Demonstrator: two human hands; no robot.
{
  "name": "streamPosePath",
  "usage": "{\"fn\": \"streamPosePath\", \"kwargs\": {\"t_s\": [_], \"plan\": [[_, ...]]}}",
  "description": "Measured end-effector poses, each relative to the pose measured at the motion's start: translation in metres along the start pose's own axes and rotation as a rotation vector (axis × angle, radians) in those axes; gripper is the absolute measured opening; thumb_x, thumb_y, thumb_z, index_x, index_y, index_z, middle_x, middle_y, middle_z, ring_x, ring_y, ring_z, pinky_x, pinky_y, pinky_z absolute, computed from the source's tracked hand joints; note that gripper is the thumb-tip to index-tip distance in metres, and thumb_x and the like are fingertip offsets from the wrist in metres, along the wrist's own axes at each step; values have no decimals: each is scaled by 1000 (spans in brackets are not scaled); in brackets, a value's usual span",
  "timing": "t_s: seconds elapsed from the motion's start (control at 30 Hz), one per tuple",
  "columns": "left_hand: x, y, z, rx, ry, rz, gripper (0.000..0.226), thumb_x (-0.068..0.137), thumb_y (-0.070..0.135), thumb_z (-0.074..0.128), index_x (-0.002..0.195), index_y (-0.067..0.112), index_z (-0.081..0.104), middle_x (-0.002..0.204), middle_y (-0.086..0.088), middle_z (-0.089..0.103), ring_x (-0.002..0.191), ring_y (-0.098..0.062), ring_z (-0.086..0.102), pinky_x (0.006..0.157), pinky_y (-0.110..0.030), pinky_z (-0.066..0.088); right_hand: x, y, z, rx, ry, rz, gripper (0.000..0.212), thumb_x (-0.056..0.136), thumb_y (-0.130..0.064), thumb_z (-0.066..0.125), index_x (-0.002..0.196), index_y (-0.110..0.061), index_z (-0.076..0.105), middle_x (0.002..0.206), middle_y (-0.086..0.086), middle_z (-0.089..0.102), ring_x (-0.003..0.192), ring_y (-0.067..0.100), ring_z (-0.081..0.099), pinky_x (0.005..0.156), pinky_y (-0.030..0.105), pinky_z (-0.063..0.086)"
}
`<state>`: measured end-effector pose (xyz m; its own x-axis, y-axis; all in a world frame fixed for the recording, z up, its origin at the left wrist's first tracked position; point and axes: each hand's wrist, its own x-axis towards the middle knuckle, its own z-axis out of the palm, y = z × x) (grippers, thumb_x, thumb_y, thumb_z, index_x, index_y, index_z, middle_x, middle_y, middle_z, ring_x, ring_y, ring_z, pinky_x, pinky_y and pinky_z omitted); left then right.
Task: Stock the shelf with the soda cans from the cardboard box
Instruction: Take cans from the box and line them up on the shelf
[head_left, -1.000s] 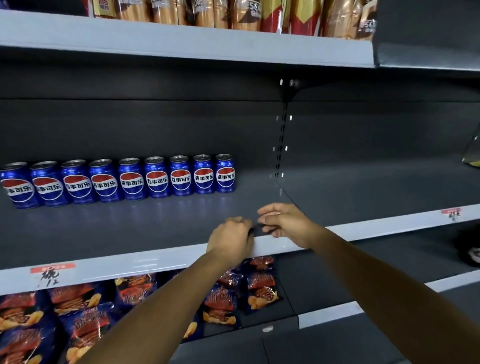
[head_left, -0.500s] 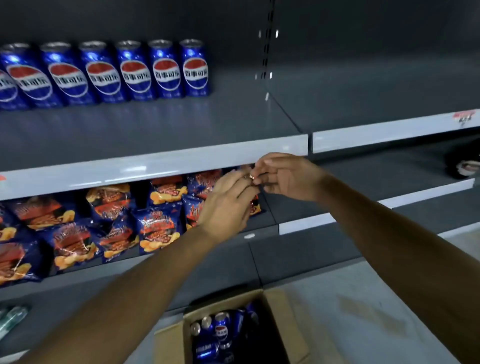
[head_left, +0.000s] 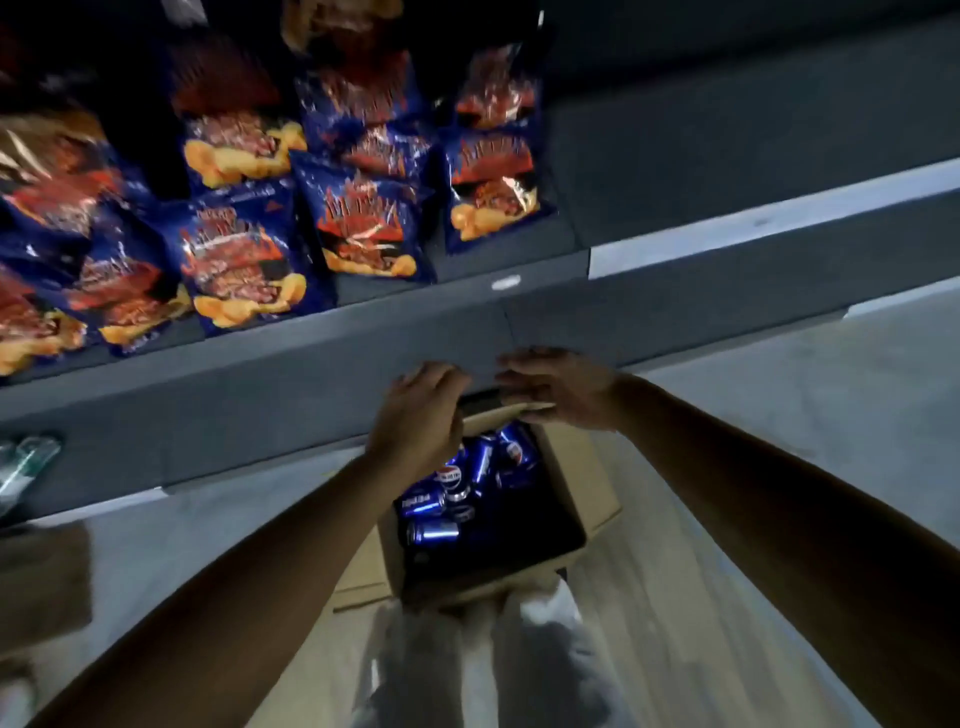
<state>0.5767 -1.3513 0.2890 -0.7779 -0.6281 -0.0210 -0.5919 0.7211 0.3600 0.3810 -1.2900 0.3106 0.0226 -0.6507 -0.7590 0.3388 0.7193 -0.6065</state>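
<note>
Head view, box: an open brown cardboard box (head_left: 582, 488) sits on the pale floor right in front of the person, its far wall close against the base of the dark grey shelving unit (head_left: 311, 374).

Head view, cans: a loose heap of blue aluminium soda cans (head_left: 457, 488) with red-and-white round logos fills the far-left part of the box; the near-right part is dark and looks bare, though it's too shadowed to be sure.

Head view, left hand: the left hand (head_left: 415, 421) hangs over the box's far-left corner, fingers loosely bent, gripping nothing.

Head view, right hand: the right hand (head_left: 561, 389) hovers at the far rim, fingers relaxed and spread, gripping nothing; whether its fingertips brush the cardboard edge I can't say.

Head view, key relation: the cans lie straight below and slightly nearer the person than both hands. The left hand is directly over the heap, so it's the nearer one. Most cans lie on their sides, long axes pointing various ways; one shows its end up, so I'd judge each grab needs its own wrist turn.

Head view, surroundings: blue crisp bags with red-orange flames (head_left: 363, 228) crowd the low shelf behind the box. The shelf to be stocked isn't in sight.
</note>
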Motion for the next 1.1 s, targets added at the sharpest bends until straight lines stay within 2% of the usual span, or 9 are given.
{"fn": "streamPosePath", "kwargs": {"t_s": [0.07, 0.13, 0.27, 0.43, 0.5, 0.6, 0.73, 0.87, 1.1], "plan": [[-16, -15, 32, -31, -86, -77, 40, 75, 9, 63, 114, 9, 63, 117, -14, 61, 108, -37, 57, 87, -44, 47, 24, 40, -2, 45, 10, 61, 23, 97, -18, 46, 117, -15, 57, 122, 7, 58, 119, 29, 53, 101, 44, 40], [-32, -30, 62, -44, -159, -139, 39, 78, 12, 65, 116, 11, 61, 120, -12, 59, 111, -36, 54, 90, -43, 45, 45, 79, -1, 79, 4, 110, 26, 99, -19, 40, 120, -15, 54, 127, 9, 55, 120, 29, 51, 106, 46, 36], [-62, -63, 126, -63, -302, -242, 44, 79, 15, 62, 123, 17, 57, 126, -7, 56, 114, -31, 52, 92, -41, 45, 83, 146, 7, 126, 36, 198, 27, 100, -25, 36, 118, -18, 56, 127, 5, 55, 123, 27, 52, 100, 40, 40], [-91, -103, 208, 1, -413, -349, 50, 80, 23, 62, 129, 21, 51, 134, -3, 50, 121, -27, 47, 94, -37, 43, 131, 222, 10, 161, 147, 276, 11, 97, -27, 49, 97, -23, 60, 118, 5, 61, 100, 21, 60, 93, 37, 44], [-101, -114, 236, -6, -455, -406, 55, 81, 23, 63, 134, 21, 47, 138, -5, 46, 123, -29, 46, 97, -39, 42, 147, 250, 6, 165, 177, 308, 12, 96, -26, 51, 101, -20, 60, 111, 4, 61, 101, 22, 59, 95, 39, 44], [-115, -126, 275, 19, -561, -475, 67, 80, 25, 67, 140, 22, 37, 145, -4, 35, 129, -32, 39, 100, -41, 38, 168, 286, 0, 162, 189, 350, 19, 95, -25, 54, 113, -17, 57, 113, 6, 61, 101, 24, 60, 95, 41, 45], [-129, -138, 325, 112, -632, -450, 89, 72, 35, 78, 144, 24, 27, 154, -5, 17, 135, -34, 30, 103, -45, 38, 198, 320, -7, 149, 210, 372, 16, 94, -25, 56, 109, -18, 58, 115, 7, 62, 100, 23, 62, 94, 41, 47], [-139, -147, 365, 173, -677, -395, 89, 77, 38, 74, 147, 25, 21, 157, -7, 5, 142, -30, 16, 108, -47, 30, 228, 343, -7, 127, 212, 368, 13, 96, -24, 54, 107, -19, 58, 112, 6, 62, 99, 22, 61, 93, 39, 47], [-145, -164, 424, 202, -750, -405, 87, 81, 34, 71, 149, 21, 17, 153, -9, 19, 142, -30, 18, 112, -46, 27, 269, 381, -2, 80, 198, 357, 15, 95, -26, 54, 109, -20, 57, 112, 3, 62, 99, 20, 62, 81, 34, 49]]}}
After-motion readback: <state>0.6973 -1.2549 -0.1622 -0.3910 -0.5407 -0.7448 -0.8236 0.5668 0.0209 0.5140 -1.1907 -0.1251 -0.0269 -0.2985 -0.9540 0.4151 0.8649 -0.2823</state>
